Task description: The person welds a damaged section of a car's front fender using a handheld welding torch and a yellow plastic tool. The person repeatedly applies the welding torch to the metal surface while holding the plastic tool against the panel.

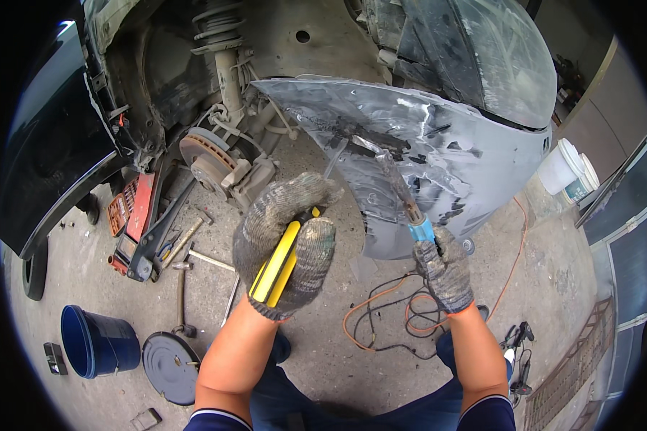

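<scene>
My left hand (287, 248), in a grey knit work glove, is closed around a yellow-and-black handled tool (274, 269). Its working end is hidden by the fingers. A pale, translucent strip (335, 159) sticks out past those fingertips toward the panel. In my right hand (443, 273), also gloved, is a soldering iron with a blue handle (422, 230) and a long, scorched metal barrel (399, 183). The iron's flat tip reaches up and left over the grey bumper (474, 154). Dark scorched patches and whitish scuffs mark the bumper around that tip.
A brake disc (207, 154) and coil spring (219, 29) show behind the bumper. Left are a red floor jack (141, 208), hammers (183, 244), a blue bucket (101, 341) and a round lid (169, 366). Cables (402, 316) coil below the bumper; white buckets (559, 167) stand right.
</scene>
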Demonstrator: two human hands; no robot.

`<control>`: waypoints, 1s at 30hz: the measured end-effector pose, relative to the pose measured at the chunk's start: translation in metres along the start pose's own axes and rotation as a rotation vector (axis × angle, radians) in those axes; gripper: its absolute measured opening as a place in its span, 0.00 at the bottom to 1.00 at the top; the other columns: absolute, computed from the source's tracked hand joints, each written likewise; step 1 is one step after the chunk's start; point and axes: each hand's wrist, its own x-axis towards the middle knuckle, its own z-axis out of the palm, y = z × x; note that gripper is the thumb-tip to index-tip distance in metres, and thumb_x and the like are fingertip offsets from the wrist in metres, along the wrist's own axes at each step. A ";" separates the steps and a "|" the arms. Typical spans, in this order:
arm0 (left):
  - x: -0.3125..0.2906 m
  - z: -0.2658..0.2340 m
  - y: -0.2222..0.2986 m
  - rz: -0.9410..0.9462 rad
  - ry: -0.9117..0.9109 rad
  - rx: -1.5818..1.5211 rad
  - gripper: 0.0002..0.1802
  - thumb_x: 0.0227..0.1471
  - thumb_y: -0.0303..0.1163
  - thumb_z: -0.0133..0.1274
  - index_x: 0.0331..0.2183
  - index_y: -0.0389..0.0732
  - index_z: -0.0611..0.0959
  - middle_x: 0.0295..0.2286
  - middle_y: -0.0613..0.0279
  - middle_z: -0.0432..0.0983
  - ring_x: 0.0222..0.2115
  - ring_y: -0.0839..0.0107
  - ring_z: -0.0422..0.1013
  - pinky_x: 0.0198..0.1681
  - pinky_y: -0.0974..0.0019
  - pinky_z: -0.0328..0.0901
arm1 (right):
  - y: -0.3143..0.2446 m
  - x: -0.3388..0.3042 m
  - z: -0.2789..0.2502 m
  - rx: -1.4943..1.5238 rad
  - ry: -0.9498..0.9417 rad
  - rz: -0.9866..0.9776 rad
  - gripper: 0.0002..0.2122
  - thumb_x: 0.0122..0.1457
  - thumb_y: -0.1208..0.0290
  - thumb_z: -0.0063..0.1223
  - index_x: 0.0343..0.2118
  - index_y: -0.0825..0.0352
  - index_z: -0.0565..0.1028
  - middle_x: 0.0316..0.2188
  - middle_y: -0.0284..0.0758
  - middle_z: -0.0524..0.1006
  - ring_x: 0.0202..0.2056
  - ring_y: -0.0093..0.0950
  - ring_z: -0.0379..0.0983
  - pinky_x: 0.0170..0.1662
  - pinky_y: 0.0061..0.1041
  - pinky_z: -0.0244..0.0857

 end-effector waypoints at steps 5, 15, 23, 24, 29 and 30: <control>0.001 -0.001 0.001 -0.020 -0.045 0.019 0.13 0.52 0.35 0.58 0.39 0.39 0.82 0.34 0.55 0.79 0.31 0.64 0.75 0.38 0.65 0.69 | -0.001 0.001 -0.006 -0.061 0.004 -0.040 0.15 0.61 0.64 0.55 0.44 0.70 0.74 0.29 0.40 0.77 0.29 0.31 0.73 0.37 0.30 0.68; 0.006 0.000 0.006 0.064 -0.097 0.189 0.13 0.53 0.33 0.57 0.40 0.39 0.82 0.35 0.55 0.79 0.33 0.62 0.75 0.40 0.64 0.69 | 0.002 0.002 -0.009 -0.078 0.004 -0.069 0.14 0.60 0.66 0.57 0.44 0.70 0.75 0.30 0.42 0.77 0.29 0.32 0.74 0.36 0.31 0.68; 0.000 0.006 0.001 0.067 -0.058 0.102 0.13 0.55 0.33 0.56 0.40 0.36 0.80 0.36 0.53 0.79 0.34 0.64 0.75 0.41 0.64 0.70 | 0.013 0.001 -0.010 0.011 -0.005 -0.015 0.14 0.60 0.66 0.56 0.43 0.71 0.75 0.30 0.41 0.77 0.29 0.32 0.73 0.36 0.30 0.68; -0.001 0.008 0.001 0.048 -0.024 0.055 0.11 0.53 0.31 0.57 0.39 0.38 0.82 0.35 0.55 0.78 0.33 0.64 0.74 0.39 0.65 0.69 | 0.014 0.000 -0.009 0.024 0.002 -0.018 0.14 0.60 0.66 0.56 0.43 0.71 0.75 0.30 0.41 0.77 0.29 0.32 0.73 0.36 0.30 0.68; -0.001 0.008 0.001 0.032 -0.020 0.060 0.11 0.53 0.32 0.58 0.38 0.38 0.82 0.36 0.55 0.79 0.33 0.65 0.74 0.39 0.66 0.69 | 0.012 0.001 -0.008 0.068 -0.001 0.011 0.14 0.61 0.66 0.56 0.43 0.71 0.74 0.30 0.42 0.77 0.29 0.32 0.73 0.37 0.30 0.68; -0.001 0.008 0.001 0.036 -0.017 0.063 0.11 0.52 0.32 0.58 0.38 0.38 0.82 0.36 0.55 0.79 0.33 0.65 0.74 0.39 0.66 0.69 | 0.011 0.001 -0.008 0.075 0.000 0.020 0.14 0.61 0.65 0.56 0.43 0.71 0.74 0.29 0.42 0.77 0.29 0.32 0.73 0.37 0.30 0.68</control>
